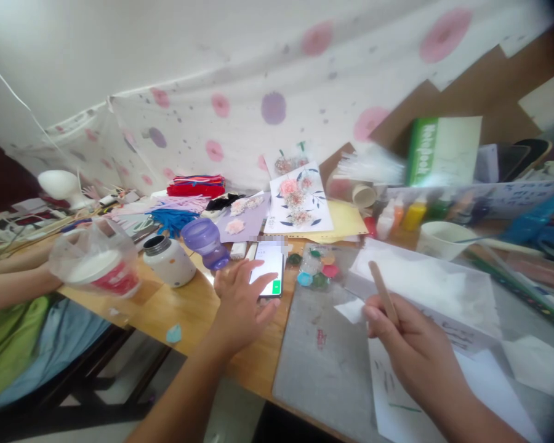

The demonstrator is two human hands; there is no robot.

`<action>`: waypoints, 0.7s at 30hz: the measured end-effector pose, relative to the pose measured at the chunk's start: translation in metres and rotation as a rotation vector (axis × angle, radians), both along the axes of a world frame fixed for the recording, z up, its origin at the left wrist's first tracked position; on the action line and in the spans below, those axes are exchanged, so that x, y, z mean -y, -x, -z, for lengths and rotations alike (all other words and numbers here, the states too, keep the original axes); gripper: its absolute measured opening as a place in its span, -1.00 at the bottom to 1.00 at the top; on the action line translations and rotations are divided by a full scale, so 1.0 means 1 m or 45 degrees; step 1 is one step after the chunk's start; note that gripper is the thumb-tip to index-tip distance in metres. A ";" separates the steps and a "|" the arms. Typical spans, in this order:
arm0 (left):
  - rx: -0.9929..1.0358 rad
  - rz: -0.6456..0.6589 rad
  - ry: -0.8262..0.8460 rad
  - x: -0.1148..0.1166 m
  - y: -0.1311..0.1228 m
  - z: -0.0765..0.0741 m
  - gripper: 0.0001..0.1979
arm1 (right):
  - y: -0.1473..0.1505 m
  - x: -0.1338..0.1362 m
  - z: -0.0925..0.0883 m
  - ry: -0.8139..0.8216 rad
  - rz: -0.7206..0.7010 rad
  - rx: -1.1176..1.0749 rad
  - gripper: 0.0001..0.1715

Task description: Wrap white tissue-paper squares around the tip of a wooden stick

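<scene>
My left hand (242, 301) hovers over or touches a smartphone (268, 264) lying on the wooden table; its fingers are spread and grip nothing. The phone's screen is lit, white with a green button at the lower right. In my right hand (413, 344) a flat wooden craft stick (384, 292) points up and to the left, pinched between thumb and fingers. A scrap of white tissue (349, 311) lies by the right fingertips. Under that hand is a white sheet of paper (397, 394) with dark and green marks, on a grey mat (314, 363).
Small paint pots (321, 267) sit beside the phone, and a white box (425, 277) stands behind my right hand. A purple cup (205, 243), a white jar (168, 261) and a bagged tub (101, 264) are to the left. Another person's arm (23, 289) rests at the far left.
</scene>
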State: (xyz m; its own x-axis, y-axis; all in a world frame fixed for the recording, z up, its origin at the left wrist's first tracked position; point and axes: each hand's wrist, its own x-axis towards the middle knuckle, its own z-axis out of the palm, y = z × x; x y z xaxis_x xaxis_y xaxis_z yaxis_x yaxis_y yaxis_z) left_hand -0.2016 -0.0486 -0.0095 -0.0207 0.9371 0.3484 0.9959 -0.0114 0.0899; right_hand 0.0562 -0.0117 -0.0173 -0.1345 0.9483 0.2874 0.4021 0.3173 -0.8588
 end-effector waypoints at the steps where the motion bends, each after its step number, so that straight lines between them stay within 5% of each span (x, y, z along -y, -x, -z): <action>1: -0.005 0.001 -0.001 -0.001 0.000 0.000 -0.67 | 0.000 0.000 0.000 0.002 0.001 0.001 -0.70; 11: -0.003 0.024 0.048 -0.001 0.002 0.002 -0.68 | 0.000 -0.002 0.001 -0.007 -0.022 -0.056 -0.71; 21: 0.080 -0.064 -0.182 0.012 0.011 0.011 -0.69 | 0.000 -0.001 -0.001 -0.020 -0.013 -0.032 -0.67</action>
State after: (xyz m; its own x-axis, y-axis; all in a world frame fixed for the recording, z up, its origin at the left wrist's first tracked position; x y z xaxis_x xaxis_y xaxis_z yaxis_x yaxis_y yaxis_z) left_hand -0.2129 -0.0607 -0.0207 -0.0923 0.8754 0.4746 0.9880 0.0214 0.1528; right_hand 0.0558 -0.0106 -0.0163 -0.1364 0.9423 0.3056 0.3769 0.3346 -0.8637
